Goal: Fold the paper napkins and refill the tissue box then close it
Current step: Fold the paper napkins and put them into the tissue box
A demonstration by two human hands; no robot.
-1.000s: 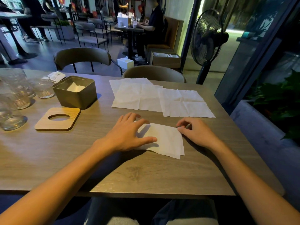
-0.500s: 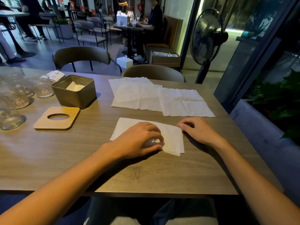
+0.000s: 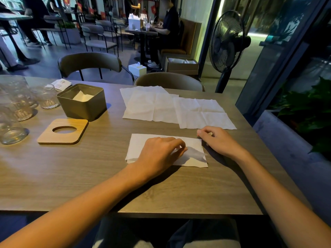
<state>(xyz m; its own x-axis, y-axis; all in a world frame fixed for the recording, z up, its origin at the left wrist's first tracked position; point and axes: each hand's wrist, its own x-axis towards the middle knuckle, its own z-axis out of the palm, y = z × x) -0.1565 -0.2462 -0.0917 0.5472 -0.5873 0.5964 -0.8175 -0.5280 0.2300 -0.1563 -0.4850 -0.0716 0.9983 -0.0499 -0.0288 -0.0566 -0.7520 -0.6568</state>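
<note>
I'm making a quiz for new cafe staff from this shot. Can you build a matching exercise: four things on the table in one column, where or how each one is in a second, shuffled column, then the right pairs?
Things
1. tissue box
2. wooden lid
3. folded napkin
4. unfolded napkins

States
A. spread flat at the far side of the table, overlapping
B. pressed under the left hand, right hand at its far right corner
C. open on top, white paper inside
D. lying flat on the table, just in front of the box

Pairs: 1-C, 2-D, 3-B, 4-A
</note>
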